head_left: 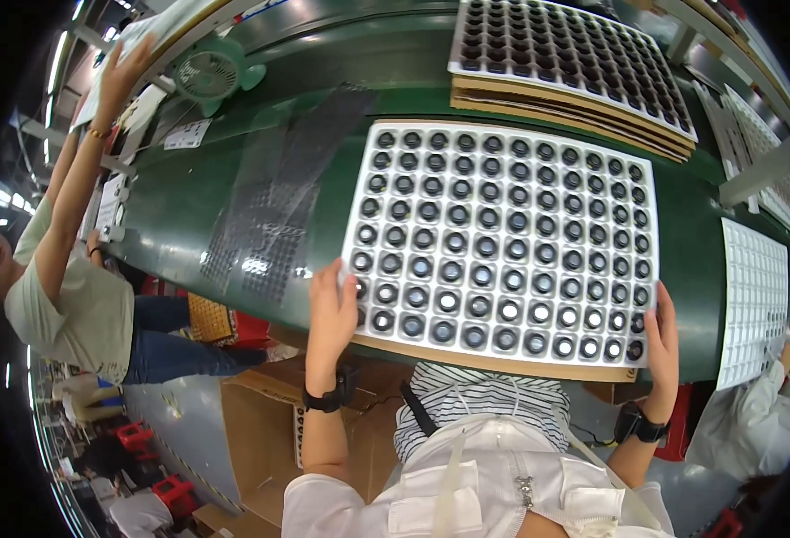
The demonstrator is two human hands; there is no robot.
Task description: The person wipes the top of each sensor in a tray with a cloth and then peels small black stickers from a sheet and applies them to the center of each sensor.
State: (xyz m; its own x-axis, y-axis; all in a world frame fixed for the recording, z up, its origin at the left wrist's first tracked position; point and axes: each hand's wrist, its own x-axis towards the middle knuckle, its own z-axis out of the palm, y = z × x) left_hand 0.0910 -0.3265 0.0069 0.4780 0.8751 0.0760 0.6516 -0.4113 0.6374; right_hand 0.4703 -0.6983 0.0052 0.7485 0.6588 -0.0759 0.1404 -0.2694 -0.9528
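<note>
A white plastic tray [499,351] lies in front of me on the green work surface, its pockets filled with rows of small black round parts with shiny centres. Brown cardboard shows under its near edge. My left hand [330,316] grips the tray's left edge near the front corner, thumb on the rim and fingers along the side. At the opposite edge, near the front right corner, my right hand [662,334] holds the tray the same way. The undersides of both hands' grips are hidden.
Behind stands a stack of trays and cardboard sheets [574,112]. Clear dotted plastic film [274,206] lies left, near a green fan [208,76]. A person [72,296] reaches up at left; another [763,412] works at a white tray [752,296] on the right. An open cardboard box [260,448] sits below.
</note>
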